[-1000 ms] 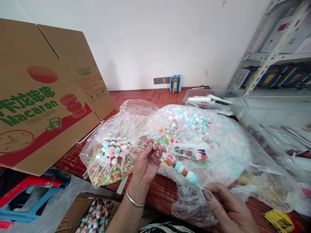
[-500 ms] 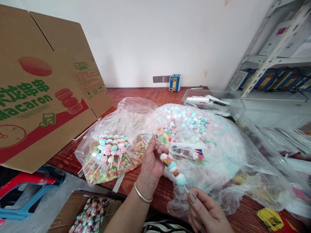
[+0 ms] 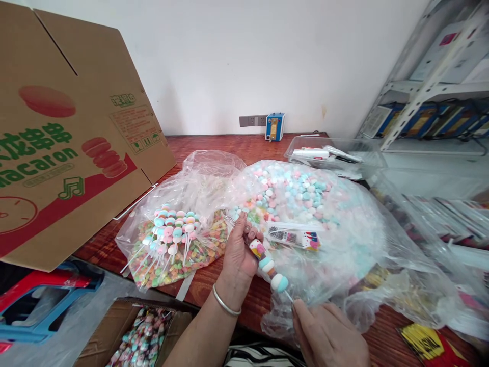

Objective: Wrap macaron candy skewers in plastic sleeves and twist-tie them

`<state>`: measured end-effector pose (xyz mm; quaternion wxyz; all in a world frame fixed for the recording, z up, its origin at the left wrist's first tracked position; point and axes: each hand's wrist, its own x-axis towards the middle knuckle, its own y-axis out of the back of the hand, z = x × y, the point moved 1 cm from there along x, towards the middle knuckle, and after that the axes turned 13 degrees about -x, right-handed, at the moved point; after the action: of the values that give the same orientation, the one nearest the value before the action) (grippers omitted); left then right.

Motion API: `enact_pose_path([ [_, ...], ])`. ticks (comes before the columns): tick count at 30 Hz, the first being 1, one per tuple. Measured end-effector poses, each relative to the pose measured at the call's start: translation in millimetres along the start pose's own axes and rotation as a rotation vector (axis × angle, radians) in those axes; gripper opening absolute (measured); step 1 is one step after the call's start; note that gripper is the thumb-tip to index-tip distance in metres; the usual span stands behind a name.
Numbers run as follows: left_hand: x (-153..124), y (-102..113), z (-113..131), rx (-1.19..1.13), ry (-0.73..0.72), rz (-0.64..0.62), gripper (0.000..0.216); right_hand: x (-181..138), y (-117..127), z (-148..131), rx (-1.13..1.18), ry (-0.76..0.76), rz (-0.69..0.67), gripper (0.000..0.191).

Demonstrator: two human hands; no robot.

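Lolly [image 3: 274, 273] btwn both hands, over front of worktop [image 3: 219, 143]
From here I see L hand [image 3: 240, 252] w/ its grip clamped on the wrapper [image 3: 257, 248] at the upper end, R hand [image 3: 330, 329] w/ fingertips pinched tog. on the white stem [image 3: 289, 296] at the lower end; lolly slants down to R, can't tell how far the clear wrapper runs. Just behind, a packet [image 3: 292, 236] lies on the big bag [image 3: 359, 229] of pastel sweets [image 3: 313, 191]. To the L, a bunch of lollies [image 3: 176, 227] sits on a bag [image 3: 206, 162] of small coloured rings [image 3: 156, 271]. Big box [image 3: 95, 122] stands far L, clear tray [image 3: 376, 159] at back R, open carton [image 3: 100, 336] below worktop, yellow-red pack [image 3: 428, 344] near R corner
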<state>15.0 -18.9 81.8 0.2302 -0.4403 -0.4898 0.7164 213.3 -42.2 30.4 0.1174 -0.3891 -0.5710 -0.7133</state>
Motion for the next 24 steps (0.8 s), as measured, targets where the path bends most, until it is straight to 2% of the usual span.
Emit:
enact_pose_path([
  [4, -1, 3, -5, 0.014, 0.042, -0.059, 0.023, 1, -1, -1, 0.126, -0.182, 0.028, 0.028],
  [6, -1, 5, -8, 0.002, 0.072, -0.090, 0.020, 3, -1, -2, 0.310, -0.399, -0.005, 0.016],
  [7, -1, 6, -9, -0.007, 0.090, -0.108, 0.018, 5, 0, -3, 0.453, -0.559, -0.049, 0.011],
  [10, 0, 10, -10, -0.050, 0.157, -0.191, 0.014, 11, -1, -9, 1.084, -1.091, -0.264, 0.029],
  [11, 0, 10, -11, -0.065, 0.177, -0.220, 0.014, 14, -1, -11, 1.314, -1.206, -0.335, 0.033],
  [13, 1, 12, -11, -0.080, 0.199, -0.251, 0.014, 18, -1, -16, 1.666, -1.307, -0.432, 0.035],
  [15, 2, 12, -13, -0.066, 0.189, -0.233, 0.013, 18, -3, -18, 1.788, -1.297, -0.466, 0.035],
  [17, 2, 11, -17, -0.024, 0.160, -0.166, 0.013, 13, -6, -17, 1.673, -1.216, -0.459, 0.036],
  [19, 1, 10, -20, 0.031, 0.116, -0.077, 0.012, 7, -10, -12, 1.332, -1.025, -0.387, 0.033],
  [22, 0, 8, -23, 0.087, 0.058, 0.008, 0.010, 2, -13, -1, 0.645, -0.570, -0.139, 0.023],
  [24, 0, 7, -24, 0.083, 0.052, 0.017, 0.009, 2, -15, 5, 0.305, -0.322, 0.007, 0.026],
])
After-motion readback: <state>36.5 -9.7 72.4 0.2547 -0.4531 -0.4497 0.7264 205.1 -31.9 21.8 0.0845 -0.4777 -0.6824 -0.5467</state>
